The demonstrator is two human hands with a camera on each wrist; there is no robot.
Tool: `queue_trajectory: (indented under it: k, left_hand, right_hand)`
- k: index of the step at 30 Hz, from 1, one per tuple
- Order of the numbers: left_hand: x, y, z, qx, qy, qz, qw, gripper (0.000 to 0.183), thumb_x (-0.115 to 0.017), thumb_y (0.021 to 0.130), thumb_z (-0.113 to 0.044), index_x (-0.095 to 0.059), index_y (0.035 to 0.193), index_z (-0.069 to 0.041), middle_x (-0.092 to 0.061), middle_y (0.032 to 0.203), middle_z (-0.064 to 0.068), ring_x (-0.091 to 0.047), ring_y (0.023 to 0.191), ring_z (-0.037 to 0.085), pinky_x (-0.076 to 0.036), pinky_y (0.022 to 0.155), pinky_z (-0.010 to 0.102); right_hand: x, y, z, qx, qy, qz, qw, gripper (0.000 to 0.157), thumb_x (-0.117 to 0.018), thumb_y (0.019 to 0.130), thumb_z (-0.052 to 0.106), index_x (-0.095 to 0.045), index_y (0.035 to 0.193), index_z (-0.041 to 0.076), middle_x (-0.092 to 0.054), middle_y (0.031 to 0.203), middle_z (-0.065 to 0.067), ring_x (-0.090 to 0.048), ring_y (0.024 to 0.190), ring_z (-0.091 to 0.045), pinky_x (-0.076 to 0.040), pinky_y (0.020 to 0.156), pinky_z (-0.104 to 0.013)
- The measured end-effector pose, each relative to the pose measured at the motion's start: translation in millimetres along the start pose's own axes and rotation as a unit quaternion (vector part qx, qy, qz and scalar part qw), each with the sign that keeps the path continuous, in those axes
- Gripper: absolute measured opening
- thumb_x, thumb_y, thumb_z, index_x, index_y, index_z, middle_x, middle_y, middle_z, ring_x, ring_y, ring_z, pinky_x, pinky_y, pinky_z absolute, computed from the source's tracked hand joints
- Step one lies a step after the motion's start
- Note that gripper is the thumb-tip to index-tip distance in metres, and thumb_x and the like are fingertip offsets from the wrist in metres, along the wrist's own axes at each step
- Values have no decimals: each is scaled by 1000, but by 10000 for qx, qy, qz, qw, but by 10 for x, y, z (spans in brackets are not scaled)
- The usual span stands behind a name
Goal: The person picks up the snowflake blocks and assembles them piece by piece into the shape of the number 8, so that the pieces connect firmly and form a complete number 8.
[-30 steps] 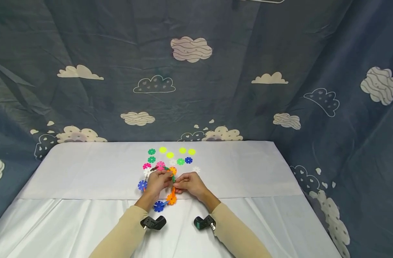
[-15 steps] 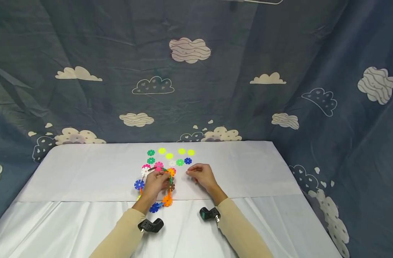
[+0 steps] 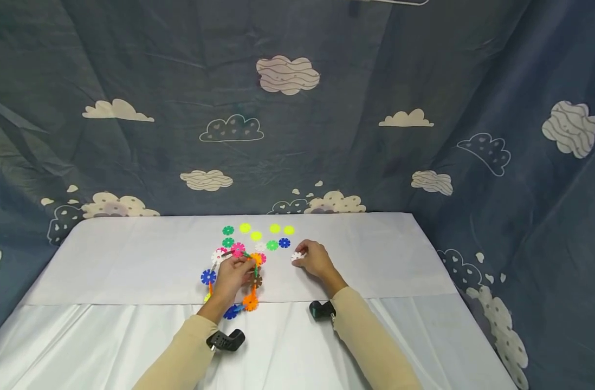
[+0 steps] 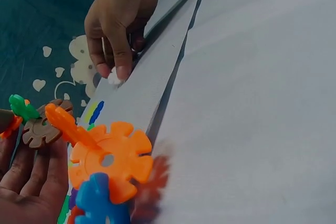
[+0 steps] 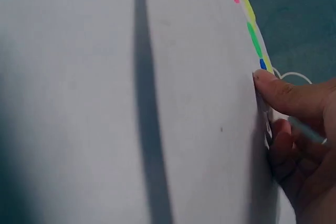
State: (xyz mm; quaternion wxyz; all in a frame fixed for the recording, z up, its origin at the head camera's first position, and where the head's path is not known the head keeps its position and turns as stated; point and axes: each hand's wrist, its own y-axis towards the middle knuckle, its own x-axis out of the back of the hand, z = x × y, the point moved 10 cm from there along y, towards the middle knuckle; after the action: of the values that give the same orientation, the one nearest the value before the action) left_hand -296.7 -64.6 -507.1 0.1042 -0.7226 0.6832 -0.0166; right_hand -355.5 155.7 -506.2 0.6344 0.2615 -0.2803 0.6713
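Observation:
My left hand (image 3: 231,279) grips a ring-shaped chain of interlocking notched plastic discs at its upper right side. An orange disc (image 4: 113,158) in this chain shows large in the left wrist view, joined to a blue one (image 4: 100,200). A brown disc (image 4: 42,129) lies against the fingers there. Over to the right, my right hand (image 3: 317,260) pinches a loose white disc (image 3: 296,256) at the table surface between thumb and fingers. The right wrist view shows the thumb and curled fingers (image 5: 286,140), with the disc mostly hidden.
Behind the hands, loose discs lie flat on the white table (image 3: 366,254), among them yellow (image 3: 256,236), green (image 3: 272,245), dark blue (image 3: 284,242) and pink ones. A dark curtain (image 3: 327,135) with cloud prints hangs beyond the table's far edge.
My right hand has left the chain, moved right and slightly away from me, and taken hold of the white disc. My left hand has shifted slightly left with the chain.

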Motion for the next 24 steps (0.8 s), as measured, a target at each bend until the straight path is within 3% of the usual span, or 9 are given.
queue_trajectory:
  k: [3,5,9,13,16,18,24]
  left_hand:
    - [-13,-10,-32,-58,127,86,9999,15,-59,93,-3,-54,103,7,-67,84,7,-65,71,13,-56,67,22]
    - [-16,-31,-57,-102,272,108,9995,14,-58,94,-3,-54,102,7,-67,84,7,-65,70,14,-56,66,22]
    - [-22,-55,-72,-62,526,102,9985,15,-59,94,-6,-56,102,6,-68,86,10,-66,71,16,-56,66,24]
    - [-9,-58,-60,44,698,75,9975,19,-62,94,-11,-59,104,5,-70,90,12,-68,74,18,-58,71,29]
    - [-1,-49,-75,-10,735,47,9973,21,-63,94,-13,-60,105,6,-71,91,13,-69,76,19,-59,74,31]
    - [2,-43,-88,-84,759,34,9971,22,-63,93,-12,-60,105,7,-71,91,14,-69,75,19,-59,74,31]
    - [6,-23,-77,-159,826,78,9964,22,-64,93,-11,-61,105,8,-70,87,11,-66,72,16,-57,70,26]
  right_hand:
    - [-4,19,-48,46,762,93,9970,22,-80,78,6,-68,97,4,-60,75,-2,-54,63,-13,-48,57,-24]
    - [-42,12,-36,180,1596,311,9865,21,-75,81,1,-69,100,-1,-64,73,-4,-57,55,-12,-48,48,-22]
    - [-120,-31,238,663,3031,988,9455,23,-66,86,-6,-64,108,-15,-68,77,-15,-61,54,-12,-53,48,-24]
    - [-161,-66,677,1268,3595,1483,9125,26,-58,94,-1,-58,110,-20,-67,82,-13,-62,65,-11,-57,62,-24]
    - [-192,-72,934,1640,3468,1678,9081,26,-56,97,4,-58,109,-19,-64,83,-6,-60,70,-11,-55,66,-23]
    - [-233,-69,1034,1751,3293,1786,9105,24,-56,97,6,-59,108,-16,-64,84,-4,-59,71,-11,-54,67,-23]
    - [-362,-67,1148,1806,3054,2076,9116,19,-55,97,4,-59,105,-13,-64,86,-4,-59,75,-12,-54,72,-25]
